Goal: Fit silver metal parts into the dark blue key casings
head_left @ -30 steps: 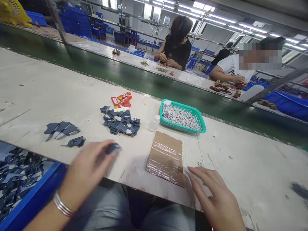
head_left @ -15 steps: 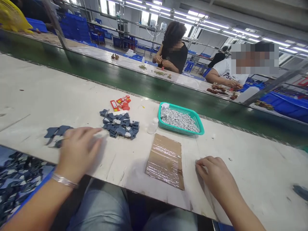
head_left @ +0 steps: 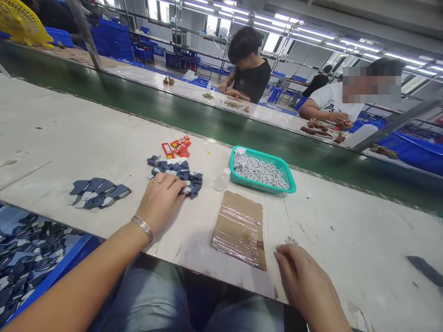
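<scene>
My left hand (head_left: 161, 200), with a ring and a bangle, lies over a heap of dark grey and white moulded pieces (head_left: 194, 183), its fingertips touching the heap. Whether it grips one is hidden. To its left, a row of similar pieces (head_left: 98, 192) lies on the white work table (head_left: 69, 129). My right hand (head_left: 301, 281) rests near the table's front edge with its fingers slightly apart, holding nothing. Nearest to it is a cardboard sheet in clear plastic (head_left: 240, 230).
A teal basket (head_left: 273, 159) of small grey-white pieces, a white bottle (head_left: 222, 180) and red packets (head_left: 176, 146) stand on the table. A blue bin (head_left: 58, 272) of dark pieces sits at lower left. Beyond a green belt (head_left: 194, 113), co-workers (head_left: 251, 74) sit at another bench.
My left hand has moved right, from the row of pieces onto the heap. The row now holds more pieces and the heap looks smaller. My right hand has moved back toward the table's front edge.
</scene>
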### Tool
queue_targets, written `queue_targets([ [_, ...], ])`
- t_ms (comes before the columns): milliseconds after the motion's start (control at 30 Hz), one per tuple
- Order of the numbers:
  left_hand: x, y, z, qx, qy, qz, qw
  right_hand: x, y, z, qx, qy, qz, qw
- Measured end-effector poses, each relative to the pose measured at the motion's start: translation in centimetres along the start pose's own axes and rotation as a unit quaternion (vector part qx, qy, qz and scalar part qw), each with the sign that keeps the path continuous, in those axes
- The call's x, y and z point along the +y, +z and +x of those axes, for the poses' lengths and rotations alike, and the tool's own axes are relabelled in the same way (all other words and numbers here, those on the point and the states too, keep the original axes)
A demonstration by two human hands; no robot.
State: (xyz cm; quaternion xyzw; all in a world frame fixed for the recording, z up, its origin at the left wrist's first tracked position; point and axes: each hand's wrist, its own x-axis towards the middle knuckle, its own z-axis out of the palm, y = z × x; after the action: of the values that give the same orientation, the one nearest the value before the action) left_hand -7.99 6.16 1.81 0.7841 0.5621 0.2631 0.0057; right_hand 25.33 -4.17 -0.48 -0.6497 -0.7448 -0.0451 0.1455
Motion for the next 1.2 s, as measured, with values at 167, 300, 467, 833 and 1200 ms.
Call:
queue_targets([
  [167, 1.6, -1.4, -2.2, 0.012, -0.05, -0.121, 0.991, 0.4, 0.6, -0.9, 0.067, -0.057, -0.021, 0.996],
  [300, 4.2, -1.9, -5.1, -0.087, -0.23, -0.418, 0.875, 0.5, -0.6, -0.6, 0.047, -0.158, -0.008, 0.986],
  [467, 7.2, -0.8, -7.7, -0.212, -0.33, -0.626, 0.674, 1.1, -2.4, 0.4, -0.044, -0.177, 0.024, 0.983],
  [833, 10.0, -0.2, -9.1, -0.186, -0.365, -0.729, 0.548, 0.8, -0.2, -1.7, 0.074, -0.207, -0.004, 0.976],
  [1200, 10.4, -0.8, -9.3, -0.258, -0.341, -0.753, 0.501, -1.0, -1.2, 1.4, 0.082, -0.171, 0.058, 0.98],
])
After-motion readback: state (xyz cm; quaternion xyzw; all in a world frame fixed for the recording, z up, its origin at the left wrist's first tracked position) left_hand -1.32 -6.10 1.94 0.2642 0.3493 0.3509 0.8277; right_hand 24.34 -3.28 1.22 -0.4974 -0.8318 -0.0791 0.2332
